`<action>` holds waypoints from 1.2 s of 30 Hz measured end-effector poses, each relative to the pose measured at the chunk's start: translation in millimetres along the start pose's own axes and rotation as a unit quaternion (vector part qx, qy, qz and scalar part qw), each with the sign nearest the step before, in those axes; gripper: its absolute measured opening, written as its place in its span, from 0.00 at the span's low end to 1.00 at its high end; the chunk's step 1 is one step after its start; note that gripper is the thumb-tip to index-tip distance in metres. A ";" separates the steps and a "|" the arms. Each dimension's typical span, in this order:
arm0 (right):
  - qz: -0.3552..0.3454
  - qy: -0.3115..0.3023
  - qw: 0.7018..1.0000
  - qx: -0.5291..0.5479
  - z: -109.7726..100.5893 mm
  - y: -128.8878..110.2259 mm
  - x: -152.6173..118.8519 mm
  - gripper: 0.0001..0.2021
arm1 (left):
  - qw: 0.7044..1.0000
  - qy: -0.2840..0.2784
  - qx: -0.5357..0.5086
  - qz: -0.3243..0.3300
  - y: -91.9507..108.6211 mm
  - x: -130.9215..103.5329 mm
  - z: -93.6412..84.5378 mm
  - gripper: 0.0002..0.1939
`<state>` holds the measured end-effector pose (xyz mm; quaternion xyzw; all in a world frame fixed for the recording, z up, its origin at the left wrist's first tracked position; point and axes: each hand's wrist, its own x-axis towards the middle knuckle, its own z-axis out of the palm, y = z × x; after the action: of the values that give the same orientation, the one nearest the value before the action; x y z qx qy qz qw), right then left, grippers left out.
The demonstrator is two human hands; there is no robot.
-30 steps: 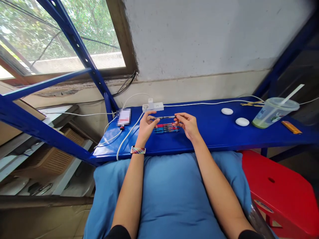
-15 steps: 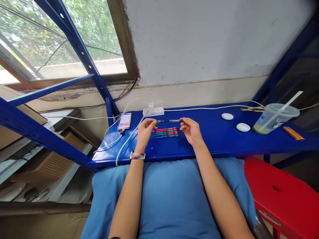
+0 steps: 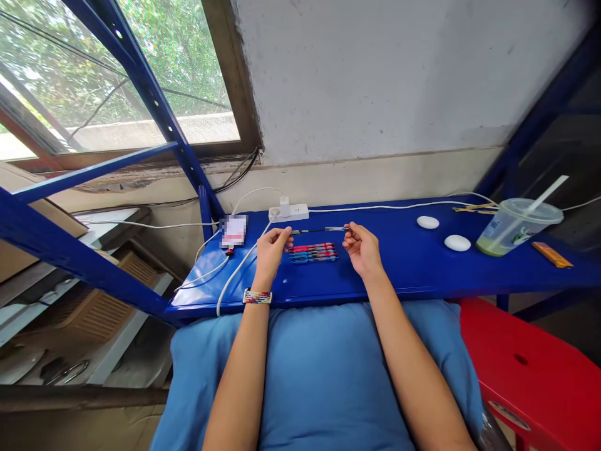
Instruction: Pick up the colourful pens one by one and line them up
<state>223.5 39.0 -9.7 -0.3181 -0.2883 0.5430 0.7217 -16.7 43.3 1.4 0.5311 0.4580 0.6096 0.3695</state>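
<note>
Between my two hands, a ballpoint pen (image 3: pixel 335 229) with a clear barrel and dark parts is held level above the blue table (image 3: pixel 394 266). My left hand (image 3: pixel 269 255) pinches its left end between thumb and fingers. At the other end, my right hand (image 3: pixel 364 252) grips the clear barrel's dark tip. A thin dark stretch shows mid-pen, between the left piece and the clear barrel. Just below lies a row of several red and blue pens (image 3: pixel 313 252), side by side on the table.
A white power strip (image 3: pixel 293 212) with cables and a blurred white box (image 3: pixel 233 230) stand at the back left. To the right are two white oval objects (image 3: pixel 457 243), a plastic cup with straw (image 3: pixel 511 228) and an orange packet (image 3: pixel 552 255). A red stool (image 3: pixel 539 369) stands below.
My hands have moved slightly apart. The pen spans a longer length, with more of the thin dark middle showing. The row of pens stays put.
</note>
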 end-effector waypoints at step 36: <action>0.033 -0.088 0.994 -0.046 9.5 2.0 -9.7 0.19 | 0.991 -0.108 0.007 0.076 6.7 -9.2 6.8 0.19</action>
<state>212.7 31.4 -5.9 -0.3116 -0.3649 0.5788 0.6593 -8.3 33.7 5.0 0.6297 0.3783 0.5715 0.3656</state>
